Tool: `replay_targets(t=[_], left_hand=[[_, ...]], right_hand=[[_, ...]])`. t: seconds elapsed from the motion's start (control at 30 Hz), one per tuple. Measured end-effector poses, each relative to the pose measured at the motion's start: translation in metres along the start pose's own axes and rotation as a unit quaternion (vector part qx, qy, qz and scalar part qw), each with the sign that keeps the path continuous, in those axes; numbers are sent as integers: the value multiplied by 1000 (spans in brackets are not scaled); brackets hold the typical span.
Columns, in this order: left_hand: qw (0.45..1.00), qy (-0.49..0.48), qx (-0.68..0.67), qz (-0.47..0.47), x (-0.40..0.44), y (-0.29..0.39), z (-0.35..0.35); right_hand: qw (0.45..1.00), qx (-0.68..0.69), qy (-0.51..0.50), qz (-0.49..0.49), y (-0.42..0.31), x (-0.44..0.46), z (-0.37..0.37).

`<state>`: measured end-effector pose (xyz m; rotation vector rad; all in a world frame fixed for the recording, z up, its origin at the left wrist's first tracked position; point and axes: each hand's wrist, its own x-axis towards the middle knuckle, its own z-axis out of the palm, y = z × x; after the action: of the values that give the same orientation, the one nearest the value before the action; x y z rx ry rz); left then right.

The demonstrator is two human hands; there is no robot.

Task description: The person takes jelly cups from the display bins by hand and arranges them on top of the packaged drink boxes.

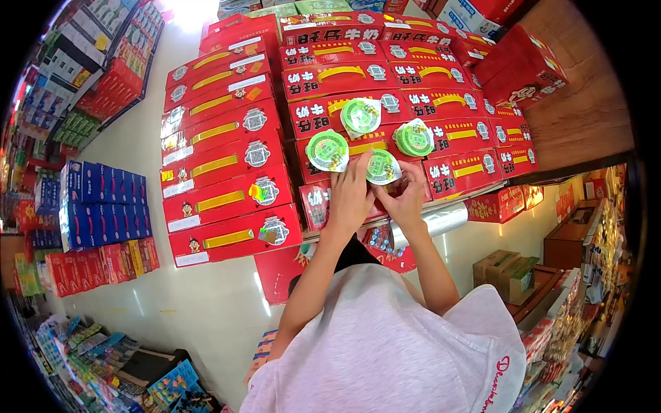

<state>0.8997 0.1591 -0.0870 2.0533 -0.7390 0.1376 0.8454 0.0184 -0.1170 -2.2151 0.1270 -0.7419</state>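
Note:
Both of my hands are at a small cup with a green and white peel-off lid, close to the front edge of the stacked red cartons. My left hand closes on its left side, with fingers against the rim. The right hand pinches the lower right edge near the lid's tab. Three similar cups stand on the cartons around it: a left cup, a back cup and a right cup. The underside of the held cup is hidden.
Red cartons with yellow handles fill the left of the display. A roll of clear plastic lies below the front edge, right of my arms. Blue boxes are stacked at left; cardboard boxes sit at lower right.

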Motion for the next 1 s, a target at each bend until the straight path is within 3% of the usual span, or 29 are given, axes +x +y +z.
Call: replay_targets(t=[0.07,0.2,0.27,0.4,0.57,0.73,0.83,0.87,0.93,1.0], left_hand=[[1000,-24,2,-5,0,1,-2],[999,-22,-23,-15,1,0,-2],[999,-16,-47,-19,1,-1,-2],[999,-12,-35,-11,2,-1,-2],[1000,9,-14,6,0,2,-4],[1000,9,-4,7,-1,4,-5],[1000,12,-18,-9,0,3,-3],[1000,11,-18,-7,0,2,-2],[1000,9,-11,-14,-1,3,-3],[1000,5,-11,-12,-3,2,-3]], right_hand=[[998,41,53,16,2,0,4],[998,41,30,42,-10,5,-2],[997,-66,-18,-29,-22,13,-9],[998,-59,-29,9,-24,13,-8],[990,-130,12,-58,-25,13,-10],[999,-12,29,24,-16,2,-9],[982,-62,106,-141,-9,3,-4],[982,-63,108,-140,-9,6,-6],[986,-74,-72,-130,-18,13,-13],[990,-61,-48,-113,-25,13,-14]])
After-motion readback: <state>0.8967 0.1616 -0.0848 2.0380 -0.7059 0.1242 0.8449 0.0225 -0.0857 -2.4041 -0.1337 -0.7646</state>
